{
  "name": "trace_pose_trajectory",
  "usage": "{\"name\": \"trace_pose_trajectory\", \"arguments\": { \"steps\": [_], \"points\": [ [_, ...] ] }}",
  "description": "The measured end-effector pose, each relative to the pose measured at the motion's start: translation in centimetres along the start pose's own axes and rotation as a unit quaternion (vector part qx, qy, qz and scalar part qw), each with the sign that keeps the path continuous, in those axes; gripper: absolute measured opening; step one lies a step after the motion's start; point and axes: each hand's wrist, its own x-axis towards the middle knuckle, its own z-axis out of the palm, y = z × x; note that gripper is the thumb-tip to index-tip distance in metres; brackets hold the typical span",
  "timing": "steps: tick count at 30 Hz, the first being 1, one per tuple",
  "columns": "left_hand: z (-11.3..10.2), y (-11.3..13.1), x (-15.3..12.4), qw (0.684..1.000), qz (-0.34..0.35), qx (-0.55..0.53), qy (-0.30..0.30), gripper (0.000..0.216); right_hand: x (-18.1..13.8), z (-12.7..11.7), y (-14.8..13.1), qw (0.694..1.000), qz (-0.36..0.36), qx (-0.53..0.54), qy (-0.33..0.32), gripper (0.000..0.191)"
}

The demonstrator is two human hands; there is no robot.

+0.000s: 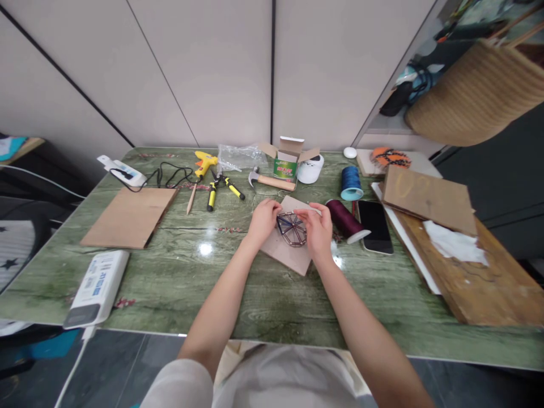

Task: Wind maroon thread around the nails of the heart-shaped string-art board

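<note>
A small beige board [289,256] lies at a slant on the table in front of me. On it is a roundish web of dark thread [293,229], with spokes running to a ring of what look like nails. My left hand [266,219] rests at the web's upper left edge, its fingers pressed together. Over the right side of the web, my right hand [318,228] is curled, thumb and fingertips closed near its top edge. Whatever either hand pinches is too fine to see. A spool of maroon thread [346,220] lies on its side just right of my right hand.
Behind the board are a hammer [274,181], an opened green box [285,167], yellow-handled pliers [219,190] and a glue gun [206,162]. A blue thread spool [351,182], phone [375,226] and wooden boards [480,289] occupy the right. Cardboard [127,218] and a power strip [100,286] lie left.
</note>
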Motion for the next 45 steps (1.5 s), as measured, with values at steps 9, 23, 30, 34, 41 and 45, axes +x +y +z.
{"name": "trace_pose_trajectory", "arguments": {
  "steps": [9,23,30,34,41,45],
  "points": [
    [-1.6,1.4,-0.9,0.992,0.033,0.099,-0.067,0.014,0.0,-0.2,-0.7,0.998,0.008,-0.062,0.004,0.020],
    [-1.9,2.6,-1.4,0.976,0.108,0.167,-0.084,0.016,0.5,-1.6,-2.2,0.965,0.101,-0.224,-0.088,0.032],
    [-2.2,2.7,-1.5,0.981,0.100,0.143,-0.083,0.014,0.4,-1.9,-2.8,0.943,0.041,-0.318,-0.088,0.030],
    [-2.3,3.0,-1.6,0.984,0.090,0.132,-0.074,0.014,0.5,-1.9,-2.8,0.938,0.045,-0.331,-0.088,0.029],
    [-1.4,4.1,-1.9,0.981,0.124,0.094,-0.112,0.017,0.7,-2.1,-2.8,0.952,0.019,-0.303,-0.041,0.027],
    [-0.3,3.9,-1.7,0.981,0.122,0.082,-0.123,0.013,0.7,-2.0,-3.0,0.961,0.014,-0.276,-0.021,0.025]
  ]
}}
